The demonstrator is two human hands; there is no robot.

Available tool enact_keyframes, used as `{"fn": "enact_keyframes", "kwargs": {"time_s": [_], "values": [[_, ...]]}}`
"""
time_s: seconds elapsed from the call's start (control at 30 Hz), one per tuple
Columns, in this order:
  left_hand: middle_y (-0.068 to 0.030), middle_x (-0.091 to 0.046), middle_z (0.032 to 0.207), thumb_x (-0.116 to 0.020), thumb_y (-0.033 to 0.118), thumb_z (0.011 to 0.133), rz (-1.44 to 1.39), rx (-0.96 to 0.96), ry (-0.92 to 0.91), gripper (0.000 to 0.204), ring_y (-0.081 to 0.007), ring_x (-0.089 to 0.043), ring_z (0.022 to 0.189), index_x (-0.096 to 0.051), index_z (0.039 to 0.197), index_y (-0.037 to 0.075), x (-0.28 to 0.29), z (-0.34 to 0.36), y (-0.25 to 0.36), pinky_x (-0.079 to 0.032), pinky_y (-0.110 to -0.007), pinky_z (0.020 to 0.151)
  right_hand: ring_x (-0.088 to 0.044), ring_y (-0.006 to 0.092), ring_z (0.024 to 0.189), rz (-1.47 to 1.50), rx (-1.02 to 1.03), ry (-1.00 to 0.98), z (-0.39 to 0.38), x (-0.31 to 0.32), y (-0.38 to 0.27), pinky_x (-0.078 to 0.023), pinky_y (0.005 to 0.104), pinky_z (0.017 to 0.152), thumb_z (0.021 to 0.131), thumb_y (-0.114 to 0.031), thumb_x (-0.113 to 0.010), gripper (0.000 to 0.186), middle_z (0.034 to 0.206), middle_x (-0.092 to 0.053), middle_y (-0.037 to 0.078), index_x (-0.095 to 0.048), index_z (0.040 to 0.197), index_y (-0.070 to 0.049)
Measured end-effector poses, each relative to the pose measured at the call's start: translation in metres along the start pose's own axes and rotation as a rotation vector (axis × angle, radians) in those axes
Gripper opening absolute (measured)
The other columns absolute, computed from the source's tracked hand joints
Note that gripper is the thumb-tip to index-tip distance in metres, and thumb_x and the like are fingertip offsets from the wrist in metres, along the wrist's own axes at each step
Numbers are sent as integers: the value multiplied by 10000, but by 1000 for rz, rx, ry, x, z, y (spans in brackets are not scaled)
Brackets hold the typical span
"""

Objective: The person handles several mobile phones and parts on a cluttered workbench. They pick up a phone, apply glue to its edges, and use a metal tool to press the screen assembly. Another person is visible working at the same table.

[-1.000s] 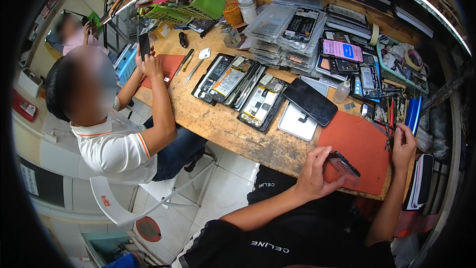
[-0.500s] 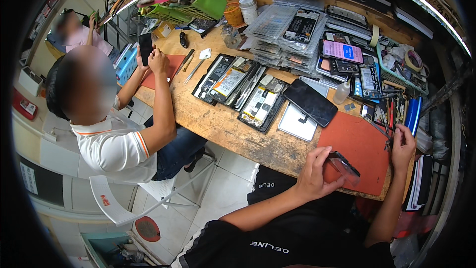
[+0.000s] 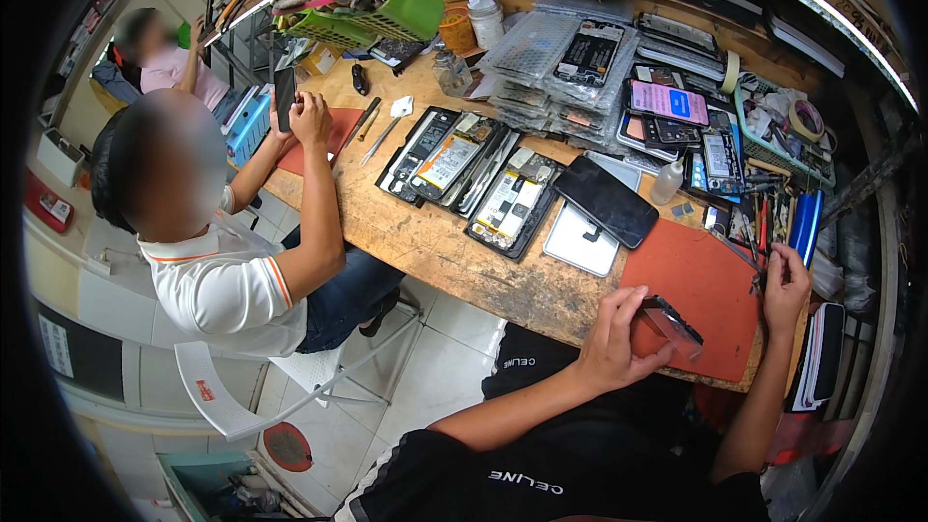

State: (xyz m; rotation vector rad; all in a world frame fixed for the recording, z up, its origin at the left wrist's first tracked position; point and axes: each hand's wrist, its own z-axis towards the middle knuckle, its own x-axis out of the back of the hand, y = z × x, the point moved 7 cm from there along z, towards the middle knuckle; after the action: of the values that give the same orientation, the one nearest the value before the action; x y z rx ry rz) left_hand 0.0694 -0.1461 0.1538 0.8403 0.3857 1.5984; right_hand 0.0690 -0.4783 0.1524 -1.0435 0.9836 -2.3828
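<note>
Over the red-orange mat point(image 3: 706, 275), my left hand point(image 3: 615, 340) pinches a thin phone panel point(image 3: 674, 321) by its edge. The panel is tilted, with a dark rim and a see-through, pinkish lower part. My right hand point(image 3: 787, 286) is raised at the mat's right edge, fingers bent and drawn together beside a dark slim tool point(image 3: 758, 274). What lies between those fingers is hidden. Beyond the mat, a black phone point(image 3: 614, 199) rests on a white tablet-like panel point(image 3: 578, 242). A small squeeze bottle point(image 3: 667, 183) stands near it.
Opened phones point(image 3: 512, 195) lie mid-bench, left of the black phone. Behind them rise bubble-wrapped stacks point(image 3: 541, 63). Hand tools point(image 3: 764, 217) and a green parts basket point(image 3: 788, 140) fill the right side. At left, a seated co-worker point(image 3: 232, 280) holds a phone point(image 3: 284, 97).
My hands and the phone panel have stayed almost still. The co-worker's phone is turned slightly more edge-on, and the person in pink farther back has shifted.
</note>
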Motion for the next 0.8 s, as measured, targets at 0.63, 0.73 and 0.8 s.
{"fn": "enact_keyframes", "kwargs": {"time_s": [0.63, 0.73, 0.8], "values": [[-253, -514, 1320, -951, 139, 728, -15, -22, 38, 994, -388, -604, 1160, -375, 1517, -45, 3, 2, 3, -547, -434, 959, -460, 48, 679, -3, 15, -1, 1, 0, 1, -352, 245, 582, 1016, -65, -655, 134, 828, -607, -21, -726, 1090, 21], [-246, -506, 1331, -963, 184, 728, -22, -14, 24, 1020, -383, -583, 1178, -359, 1521, -33, 2, 1, 1, -528, -441, 977, -456, 46, 672, -17, 21, -2, 1, 0, 0, -352, 247, 579, 1016, -64, -654, 135, 838, -613, -19, -727, 1089, 23], [-234, -492, 1356, -989, 275, 729, -6, -1, -5, 1078, -371, -545, 1212, -326, 1530, -12, 0, 0, 0, -495, -453, 1012, -452, 46, 665, -27, 33, -11, 0, 0, -2, -351, 248, 577, 1016, -63, -654, 136, 842, -617, -16, -727, 1089, 25]]}}
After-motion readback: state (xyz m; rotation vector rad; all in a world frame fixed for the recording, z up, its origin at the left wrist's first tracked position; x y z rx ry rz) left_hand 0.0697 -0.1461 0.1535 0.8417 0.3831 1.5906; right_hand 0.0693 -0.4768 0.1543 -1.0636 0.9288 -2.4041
